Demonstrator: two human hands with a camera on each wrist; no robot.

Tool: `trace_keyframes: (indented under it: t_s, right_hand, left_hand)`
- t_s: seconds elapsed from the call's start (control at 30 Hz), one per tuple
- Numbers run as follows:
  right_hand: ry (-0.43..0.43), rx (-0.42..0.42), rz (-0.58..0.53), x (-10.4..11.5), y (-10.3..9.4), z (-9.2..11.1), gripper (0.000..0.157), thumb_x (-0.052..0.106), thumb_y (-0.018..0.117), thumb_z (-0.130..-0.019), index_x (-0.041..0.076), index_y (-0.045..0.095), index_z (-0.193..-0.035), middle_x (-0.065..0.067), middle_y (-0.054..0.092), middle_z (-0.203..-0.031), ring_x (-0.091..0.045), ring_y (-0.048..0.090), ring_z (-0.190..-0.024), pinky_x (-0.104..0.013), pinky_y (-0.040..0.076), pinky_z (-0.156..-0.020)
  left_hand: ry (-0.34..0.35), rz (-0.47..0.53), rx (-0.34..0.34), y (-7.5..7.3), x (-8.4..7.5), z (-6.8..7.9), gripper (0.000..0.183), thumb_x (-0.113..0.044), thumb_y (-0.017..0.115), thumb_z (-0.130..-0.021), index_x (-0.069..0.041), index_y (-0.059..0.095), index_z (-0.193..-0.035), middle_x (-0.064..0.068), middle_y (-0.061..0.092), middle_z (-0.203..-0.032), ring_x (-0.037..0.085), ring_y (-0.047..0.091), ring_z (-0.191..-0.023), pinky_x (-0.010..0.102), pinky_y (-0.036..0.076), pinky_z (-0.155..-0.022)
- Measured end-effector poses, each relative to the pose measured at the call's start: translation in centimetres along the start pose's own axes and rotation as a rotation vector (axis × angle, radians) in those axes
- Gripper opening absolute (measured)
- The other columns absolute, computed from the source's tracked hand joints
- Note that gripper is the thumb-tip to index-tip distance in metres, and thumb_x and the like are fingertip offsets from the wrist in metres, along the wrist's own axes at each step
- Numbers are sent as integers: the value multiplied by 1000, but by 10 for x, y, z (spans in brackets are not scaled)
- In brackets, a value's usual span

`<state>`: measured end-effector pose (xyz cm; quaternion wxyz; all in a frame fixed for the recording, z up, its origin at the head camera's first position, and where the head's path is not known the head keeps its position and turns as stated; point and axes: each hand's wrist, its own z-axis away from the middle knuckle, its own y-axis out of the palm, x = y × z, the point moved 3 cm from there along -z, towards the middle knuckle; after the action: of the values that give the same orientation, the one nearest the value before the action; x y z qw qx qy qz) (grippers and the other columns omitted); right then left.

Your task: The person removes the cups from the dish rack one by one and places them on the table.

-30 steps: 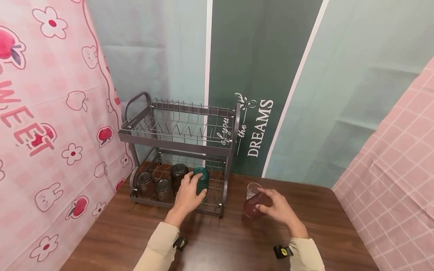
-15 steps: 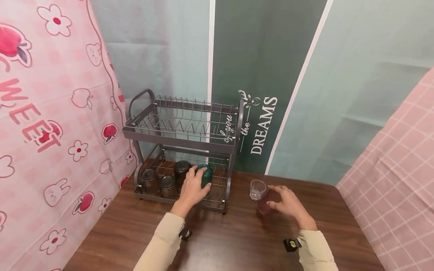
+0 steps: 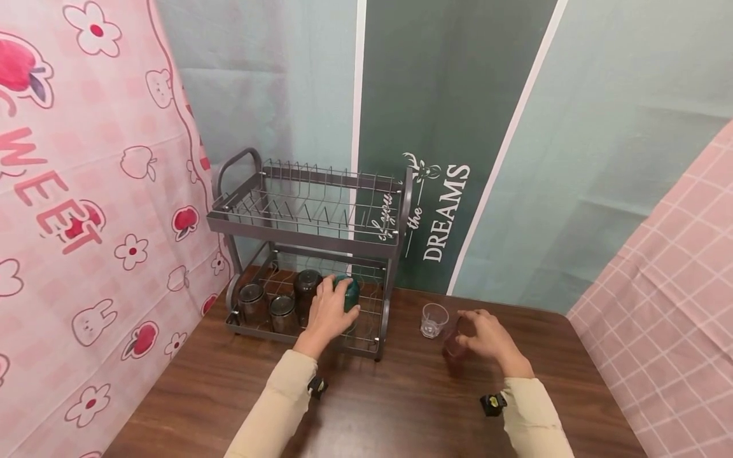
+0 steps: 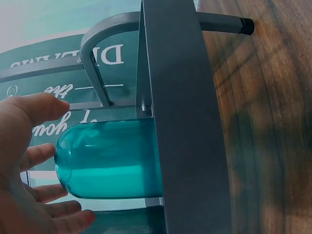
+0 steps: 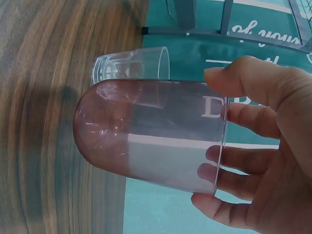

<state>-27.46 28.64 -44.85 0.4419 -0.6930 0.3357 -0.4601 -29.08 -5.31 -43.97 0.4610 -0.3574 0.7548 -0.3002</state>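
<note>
A teal glass [image 3: 352, 295] stands upside down at the right of the rack's lower tier. My left hand [image 3: 331, 312] is spread at its upturned base. In the left wrist view the thumb stands apart from the teal glass [image 4: 109, 158], while fingertips lie right at its rounded end. To the right, over the table, my right hand [image 3: 491, 336] holds a see-through reddish glass [image 3: 455, 346] by its rim, mouth up. The right wrist view shows thumb and fingers around the rim of this glass [image 5: 146, 136]. A small clear glass [image 3: 434, 319] stands upright just left of it.
The grey two-tier dish rack [image 3: 303, 238] stands at the back left of the wooden table [image 3: 395, 407]. Several dark glasses [image 3: 283, 314] sit upside down on its lower tier; the upper tier has wire slots. Patterned cloths hang at both sides, a green-striped one behind.
The right hand has moved the reddish glass rightward, away from the clear glass, and it has gone from tilted to more upright. The left hand has stayed at the teal glass, shifting slightly.
</note>
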Motion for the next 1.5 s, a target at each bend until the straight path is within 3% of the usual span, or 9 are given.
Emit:
trace_keyframes:
  t_s: [0.3, 0.67, 0.83, 0.93, 1.17, 1.5]
  right_hand:
    - [-1, -22, 2, -8, 2, -8, 52, 15, 74, -72, -5, 59, -117, -28, 55, -109, -47, 50, -101, -55, 42, -80]
    - [59, 20, 3, -15, 8, -24, 51, 14, 71, -72, -5, 59, -119, -27, 55, -110, -47, 49, -103, -56, 41, -82]
    - [117, 57, 14, -17, 10, -32, 51, 13, 70, -74, -6, 58, -119, -27, 54, -112, -45, 48, -105, -56, 41, -83]
    - [134, 62, 20, -18, 12, -36, 50, 12, 69, -74, -7, 57, -119, -29, 53, -114, -46, 48, -107, -57, 41, -83]
    - [162, 63, 29, -24, 18, -40, 51, 13, 68, -74, -8, 57, -120, -32, 51, -115, -48, 47, -106, -58, 41, -83]
    - [208, 62, 10, -30, 28, -45, 56, 16, 65, -78, -6, 52, -127, -34, 45, -123, -52, 42, -111, -65, 35, -84]
  left_hand:
    - [-3, -78, 16, -1, -2, -10, 67, -39, 73, -76, -14, 50, -133, 22, 27, -141, 41, 32, -124, 54, 40, -85]
    - [-63, -174, 109, 1, -7, -22, 74, -48, 73, -72, -19, 49, -135, 21, 29, -139, 39, 36, -115, 44, 45, -64]
    - [-84, -182, 161, 4, -9, -27, 75, -45, 74, -71, -19, 48, -136, 21, 31, -133, 36, 35, -108, 39, 41, -57]
    - [-90, -180, 176, 5, -10, -29, 71, -41, 75, -72, -17, 49, -134, 21, 32, -129, 36, 34, -108, 40, 41, -59]
    - [-75, -134, 157, 6, -11, -29, 55, -21, 75, -76, -14, 54, -126, 20, 37, -122, 37, 35, -105, 47, 43, -65]
    - [-54, -89, 139, 8, -10, -29, 53, -19, 76, -75, -14, 55, -123, 19, 39, -122, 36, 36, -103, 45, 45, -61]
